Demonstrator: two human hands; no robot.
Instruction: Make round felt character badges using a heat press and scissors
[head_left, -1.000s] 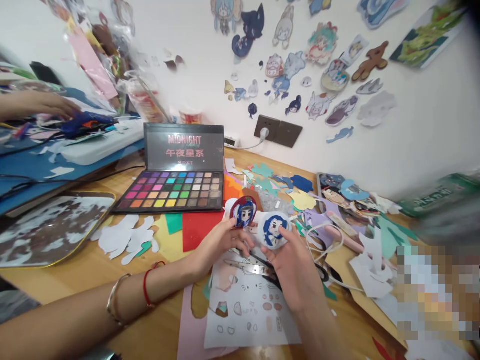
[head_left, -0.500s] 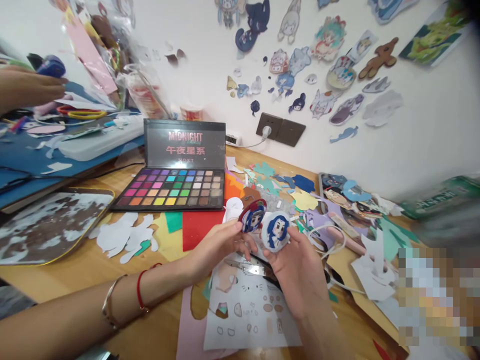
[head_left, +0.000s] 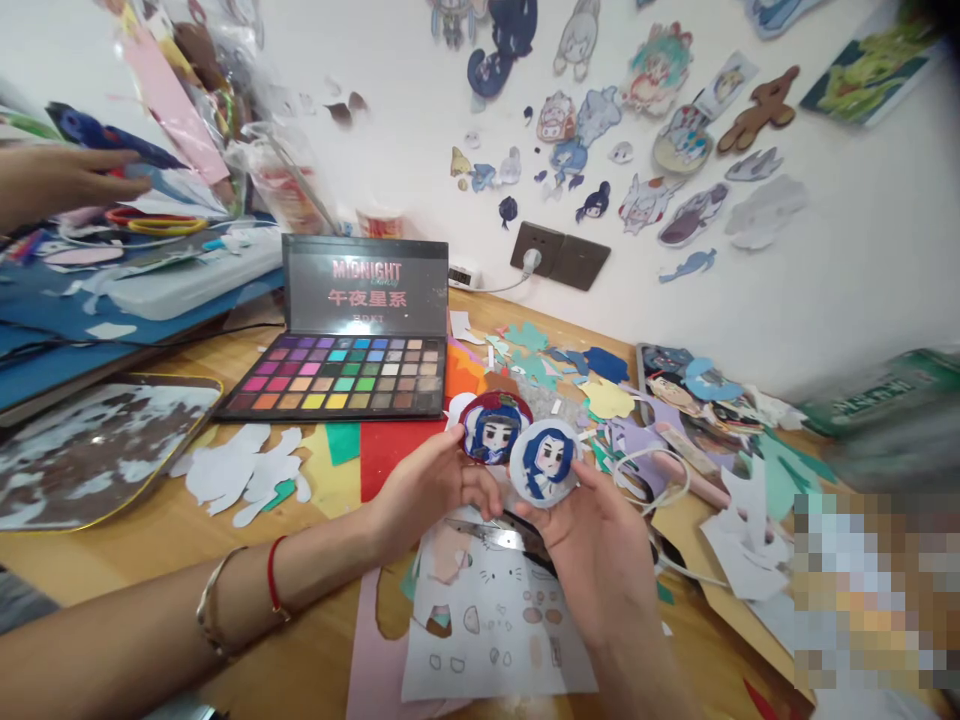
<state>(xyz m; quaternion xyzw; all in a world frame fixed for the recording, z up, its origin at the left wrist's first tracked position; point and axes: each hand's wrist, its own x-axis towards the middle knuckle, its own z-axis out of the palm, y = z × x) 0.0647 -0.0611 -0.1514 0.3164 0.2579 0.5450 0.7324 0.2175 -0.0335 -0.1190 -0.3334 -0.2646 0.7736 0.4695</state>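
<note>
Between the fingertips of my left hand (head_left: 435, 478) is a round badge (head_left: 495, 430) with a dark red rim and a blue-haired cartoon figure. My right hand (head_left: 596, 530) grips a white round badge (head_left: 546, 462) with another blue-haired figure. The two badges are side by side, faces toward me, their edges close together. Below them lies a white paper sheet (head_left: 499, 640) with small drawn shapes, some cut out. A metal blade, perhaps of scissors (head_left: 506, 537), rests on the sheet, partly covered by my right hand.
An open eyeshadow palette (head_left: 360, 375) stands behind my left arm. White paper cutouts (head_left: 244, 470) and a brown-and-white tray (head_left: 105, 455) are at left. Coloured scraps (head_left: 611, 400) and a white cable (head_left: 686, 480) spread rightward. Another person's hand (head_left: 67, 185) reaches in at upper left.
My left hand has turned the red-rimmed badge from a slant to face me more fully. The white badge shifted slightly left. The other person's hand moved slightly, with the dark blue item beside it.
</note>
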